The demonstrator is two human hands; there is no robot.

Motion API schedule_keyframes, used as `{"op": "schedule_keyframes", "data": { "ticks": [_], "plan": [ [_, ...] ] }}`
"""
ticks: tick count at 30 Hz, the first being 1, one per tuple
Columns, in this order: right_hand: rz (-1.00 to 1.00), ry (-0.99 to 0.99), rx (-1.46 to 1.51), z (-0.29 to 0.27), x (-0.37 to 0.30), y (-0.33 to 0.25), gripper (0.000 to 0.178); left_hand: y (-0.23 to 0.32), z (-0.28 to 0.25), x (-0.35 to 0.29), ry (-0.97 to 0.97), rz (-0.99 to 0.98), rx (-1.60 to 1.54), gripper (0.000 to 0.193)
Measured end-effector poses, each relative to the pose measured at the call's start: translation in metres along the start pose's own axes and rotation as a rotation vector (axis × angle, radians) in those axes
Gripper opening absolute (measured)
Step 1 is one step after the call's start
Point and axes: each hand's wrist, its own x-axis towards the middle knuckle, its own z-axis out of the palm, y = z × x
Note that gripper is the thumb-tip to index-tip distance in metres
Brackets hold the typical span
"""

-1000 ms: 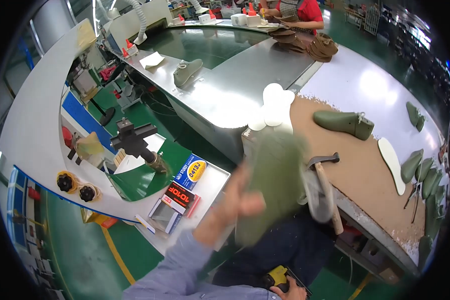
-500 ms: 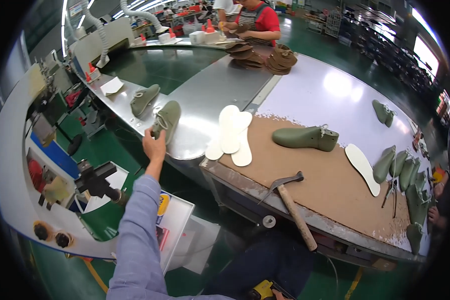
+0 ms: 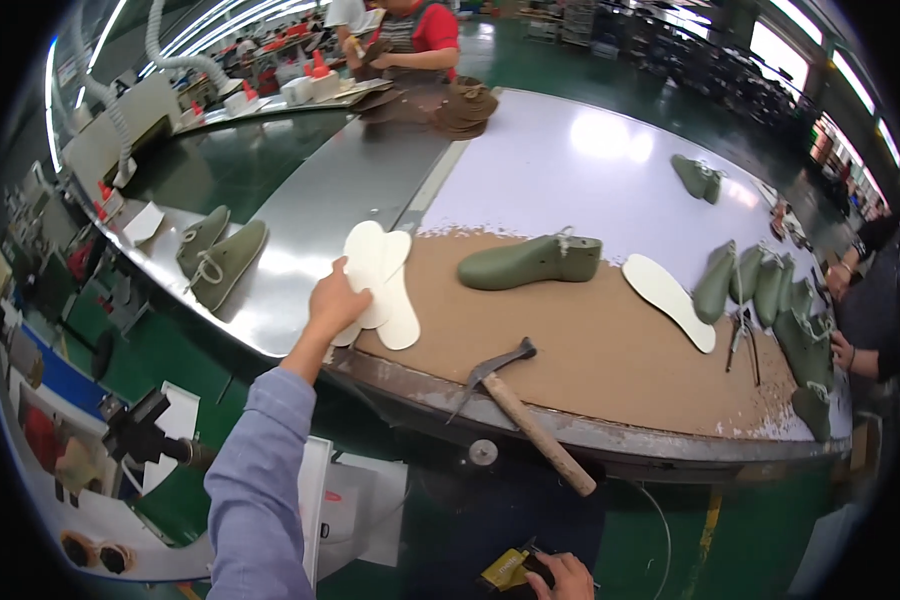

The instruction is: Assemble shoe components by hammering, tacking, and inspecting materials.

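My left hand (image 3: 335, 302) is at the near-left edge of several white insoles (image 3: 370, 262) stacked crosswise. Its thumb and forefinger are apart, with the thumb over the insoles; the other fingers are partly hidden. At the lower edge, my right hand (image 3: 567, 578) is closed around a yellow-and-black hand tool (image 3: 508, 568), whose exact kind I cannot make out. Left of the insoles, two olive-green lace-up shoes (image 3: 232, 262) stand on the metal tabletop. An olive-green shoe last (image 3: 530, 262) with a string lies on the brown board, right of the insoles.
A hammer (image 3: 535, 430) with a wooden handle overhangs the near table edge. One white insole (image 3: 670, 300) lies near pincers (image 3: 743, 345) and several green lasts (image 3: 715, 285). A co-worker's hands (image 3: 845, 352) are at the right; another person stands behind brown shoe parts (image 3: 467, 108).
My left hand has left the nearer green shoe and moved right to the insoles. The head view has shifted right, and more of my right hand and the yellow-and-black tool shows.
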Motion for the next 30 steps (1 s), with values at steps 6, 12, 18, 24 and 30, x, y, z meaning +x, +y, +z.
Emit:
{"op": "schedule_keyframes", "data": {
  "ticks": [6, 12, 18, 24, 30],
  "plan": [
    [-0.215, 0.165, 0.221, -0.016, 0.047, -0.046, 0.028, -0.001, 0.003, 0.009, -0.023, -0.049, -0.139, 0.088],
    [-0.288, 0.215, 0.393, -0.048, 0.076, -0.051, 0.039, 0.004, 0.029, 0.024, 0.116, -0.005, -0.634, 0.086],
    [0.039, 0.537, 0.492, -0.110, 0.127, 0.021, 0.029, 0.010, -0.018, 0.031, 0.218, 0.111, -0.934, 0.057],
    [0.278, 0.805, 0.281, -0.221, 0.274, 0.129, 0.062, 0.116, -0.014, -0.096, -0.170, 0.044, -1.518, 0.035],
    [0.631, 0.919, -0.175, -0.280, 0.404, 0.164, 0.092, 0.118, 0.015, -0.214, -0.160, -0.154, -1.415, 0.046]
  ]
}}
